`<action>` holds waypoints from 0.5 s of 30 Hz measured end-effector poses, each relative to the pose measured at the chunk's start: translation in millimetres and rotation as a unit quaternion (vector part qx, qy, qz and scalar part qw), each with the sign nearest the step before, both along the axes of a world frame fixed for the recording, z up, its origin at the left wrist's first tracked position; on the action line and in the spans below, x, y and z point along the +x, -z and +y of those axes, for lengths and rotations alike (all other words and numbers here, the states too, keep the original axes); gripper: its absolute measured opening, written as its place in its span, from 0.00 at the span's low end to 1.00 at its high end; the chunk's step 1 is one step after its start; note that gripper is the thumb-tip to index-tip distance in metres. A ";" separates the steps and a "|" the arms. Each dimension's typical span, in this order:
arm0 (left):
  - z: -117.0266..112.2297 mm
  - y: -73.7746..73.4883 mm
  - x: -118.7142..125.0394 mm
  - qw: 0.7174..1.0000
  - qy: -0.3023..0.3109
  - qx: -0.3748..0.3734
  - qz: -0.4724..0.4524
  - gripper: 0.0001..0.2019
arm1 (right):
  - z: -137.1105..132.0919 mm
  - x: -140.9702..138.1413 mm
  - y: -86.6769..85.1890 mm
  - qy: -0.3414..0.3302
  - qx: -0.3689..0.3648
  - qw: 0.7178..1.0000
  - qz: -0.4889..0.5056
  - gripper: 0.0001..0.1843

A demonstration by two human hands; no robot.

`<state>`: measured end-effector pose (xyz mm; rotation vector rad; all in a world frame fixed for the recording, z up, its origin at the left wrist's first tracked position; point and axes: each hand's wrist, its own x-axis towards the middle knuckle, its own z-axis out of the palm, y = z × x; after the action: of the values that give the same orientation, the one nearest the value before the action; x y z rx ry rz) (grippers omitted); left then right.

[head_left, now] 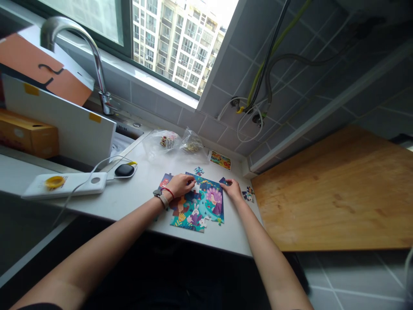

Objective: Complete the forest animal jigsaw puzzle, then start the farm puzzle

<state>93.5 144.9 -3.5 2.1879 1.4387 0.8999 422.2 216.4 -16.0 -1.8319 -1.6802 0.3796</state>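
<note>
A partly joined jigsaw puzzle lies on the white counter, with a white rabbit, a purple peacock and plants on it. My left hand, with a watch and a red band at the wrist, rests over the puzzle's upper left part. Its fingers are curled together, and what they hold, if anything, is hidden. At the puzzle's upper right corner my right hand pinches a dark blue puzzle piece. A loose light-blue piece lies just above the puzzle. More loose pieces are to the right of my right hand.
Two clear plastic bags with pieces inside and a small picture card lie toward the wall. A white power strip with a cable is at left, near the sink tap. A wooden board borders the counter's right side.
</note>
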 end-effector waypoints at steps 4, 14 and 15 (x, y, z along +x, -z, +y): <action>-1.4 -2.5 1.2 1.000 -0.002 0.000 0.023 0.14 | -9.4 -6.6 1.4 0.011 0.040 0.999 0.011 0.22; -6.7 -8.1 7.7 0.995 0.004 -0.025 0.092 0.13 | -38.4 -31.7 -1.6 -0.005 0.109 0.994 -0.023 0.12; -7.8 -8.9 8.4 0.995 0.006 -0.029 0.099 0.13 | -39.2 -33.9 -3.0 -0.012 0.113 0.993 -0.025 0.12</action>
<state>101.9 137.1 5.4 2.2929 1.5178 0.6435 388.4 177.2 -13.0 -1.6689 -1.7042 0.1483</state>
